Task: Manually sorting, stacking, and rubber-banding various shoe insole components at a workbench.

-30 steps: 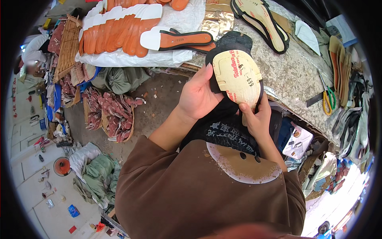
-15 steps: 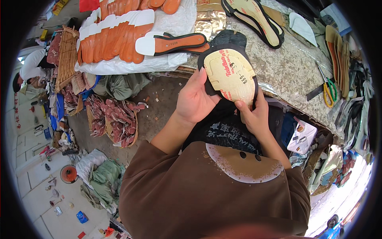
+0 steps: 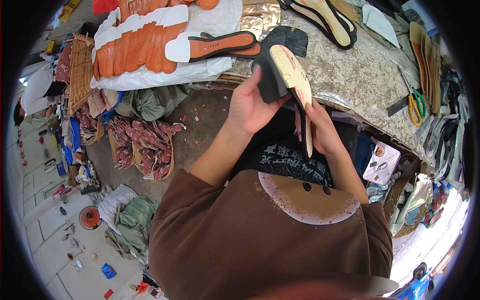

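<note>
Between my hands is a cream shoe insole board (image 3: 299, 82) with red print, tipped nearly edge-on. A black covering piece (image 3: 270, 80) lies along its left side, and black edging runs down toward the heel. My left hand (image 3: 248, 106) holds the black piece near the toe end, thumb up and fingers partly hidden behind. My right hand (image 3: 322, 131) grips the narrow middle of the insole; some of its fingers are hidden behind the board. Just beyond, a loose black piece (image 3: 286, 40) lies on the worktable (image 3: 350, 75), by two orange insoles (image 3: 220, 46), the upper one white-toed.
Rows of orange insoles (image 3: 145, 47) rest on white sheeting at the far left. Cream insoles with black edging (image 3: 327, 22) lie at the far edge. Scissors (image 3: 415, 106) with yellow and green handles are at right, above a pale tray (image 3: 381, 162). Patterned cloth bundles (image 3: 150, 147) stand left.
The insole has turned from face-up to nearly edge-on, showing the black piece at its left. My left hand has lowered slightly, and my right hand has moved down along the insole.
</note>
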The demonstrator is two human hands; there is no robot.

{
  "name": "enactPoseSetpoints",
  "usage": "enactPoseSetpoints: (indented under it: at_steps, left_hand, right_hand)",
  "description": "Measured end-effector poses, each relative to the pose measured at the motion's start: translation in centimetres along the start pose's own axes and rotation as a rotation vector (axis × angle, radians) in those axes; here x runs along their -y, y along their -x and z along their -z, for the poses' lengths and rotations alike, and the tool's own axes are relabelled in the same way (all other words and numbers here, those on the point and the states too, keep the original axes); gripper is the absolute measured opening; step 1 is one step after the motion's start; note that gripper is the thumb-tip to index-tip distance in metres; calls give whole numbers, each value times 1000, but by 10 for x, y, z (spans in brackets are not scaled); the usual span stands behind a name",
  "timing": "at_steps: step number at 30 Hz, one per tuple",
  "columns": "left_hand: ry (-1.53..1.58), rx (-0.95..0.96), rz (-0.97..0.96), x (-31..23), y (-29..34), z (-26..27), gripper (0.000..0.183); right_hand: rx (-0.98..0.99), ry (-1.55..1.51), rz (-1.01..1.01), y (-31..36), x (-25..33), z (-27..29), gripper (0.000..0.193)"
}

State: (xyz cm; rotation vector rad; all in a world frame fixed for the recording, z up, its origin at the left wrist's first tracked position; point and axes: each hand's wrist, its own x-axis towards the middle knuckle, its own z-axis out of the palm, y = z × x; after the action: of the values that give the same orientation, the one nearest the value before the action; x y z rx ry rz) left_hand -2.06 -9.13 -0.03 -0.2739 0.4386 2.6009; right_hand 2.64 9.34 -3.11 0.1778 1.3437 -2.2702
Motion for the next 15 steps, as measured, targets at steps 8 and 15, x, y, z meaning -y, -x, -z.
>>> enactPoseSetpoints:
  at_steps: [8,15]
  left_hand:
    - [-75,-165,-6,-19,3,19,30]
    - [-41,-164,-167,-63,25,45,30]
  right_hand:
    - [700,-1115,-203,-8,4,16,65]
    - [-130,-179,38,-59,87,42,45]
